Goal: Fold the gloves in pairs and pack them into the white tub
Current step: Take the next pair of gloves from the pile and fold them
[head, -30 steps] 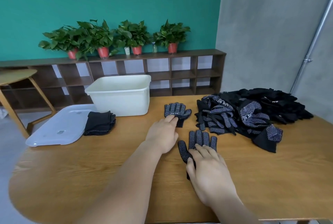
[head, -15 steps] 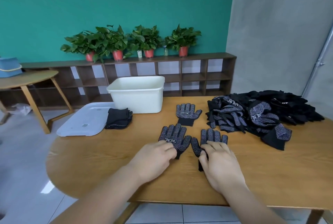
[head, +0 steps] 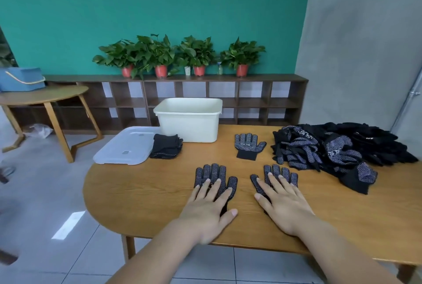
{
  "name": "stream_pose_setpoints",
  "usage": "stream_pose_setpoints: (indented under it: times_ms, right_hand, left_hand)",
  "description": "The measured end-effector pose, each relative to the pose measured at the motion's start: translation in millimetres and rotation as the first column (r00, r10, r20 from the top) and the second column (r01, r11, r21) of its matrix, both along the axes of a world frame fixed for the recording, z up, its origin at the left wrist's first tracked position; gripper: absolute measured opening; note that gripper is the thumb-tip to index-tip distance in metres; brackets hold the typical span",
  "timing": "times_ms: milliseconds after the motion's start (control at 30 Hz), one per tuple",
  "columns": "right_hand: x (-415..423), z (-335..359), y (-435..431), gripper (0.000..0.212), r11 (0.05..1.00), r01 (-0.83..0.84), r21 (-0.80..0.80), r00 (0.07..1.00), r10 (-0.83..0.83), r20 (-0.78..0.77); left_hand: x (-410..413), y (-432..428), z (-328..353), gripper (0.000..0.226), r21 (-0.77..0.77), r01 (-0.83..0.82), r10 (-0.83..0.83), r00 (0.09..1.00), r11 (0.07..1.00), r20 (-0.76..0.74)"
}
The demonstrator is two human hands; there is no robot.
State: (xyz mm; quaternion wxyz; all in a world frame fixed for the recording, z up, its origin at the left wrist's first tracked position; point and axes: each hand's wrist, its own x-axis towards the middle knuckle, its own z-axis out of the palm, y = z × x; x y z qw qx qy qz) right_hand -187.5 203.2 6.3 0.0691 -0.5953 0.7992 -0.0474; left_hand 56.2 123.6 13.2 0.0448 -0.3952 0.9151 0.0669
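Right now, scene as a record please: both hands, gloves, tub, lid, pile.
left hand: open, pressed flat on left black dotted knit glove
right hand: open, pressed flat on right black dotted knit glove
third dotted glove: flat, untouched, beyond both
white plastic tub: upright, lidless, contents not visible
translucent plastic lid: on wooden table left of tub
folded black gloves: stack at lid's right edge
loose glove pile: table's right end

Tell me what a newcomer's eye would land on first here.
The left hand and right hand lie flat on two dotted black gloves, the left glove and right glove, near the table's front edge. A big glove heap sprawls at the far right; the white tub stands at the back, beside a clear lid.
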Motion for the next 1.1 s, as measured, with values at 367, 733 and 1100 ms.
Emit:
stream_pose_setpoints:
  times_ms: [367,733,1100]
  right_hand:
    - [29,-5,12,0.065,0.977,-0.094,-0.189,0.995,0.086,-0.050]
    - [31,-11,19,0.044,0.881,-0.111,-0.460,0.992,0.122,-0.004]
    - [36,-13,25,0.014,0.780,-0.144,-0.609,0.987,0.069,-0.146]
  left_hand:
    - [-4,9,-13,0.074,-0.101,-0.077,0.067,0.993,0.992,-0.094]
    - [0,11,-14,0.068,-0.122,-0.056,0.032,0.980,0.991,-0.194]
    - [6,19,-14,0.052,-0.206,-0.103,-0.003,0.890,0.973,-0.456]
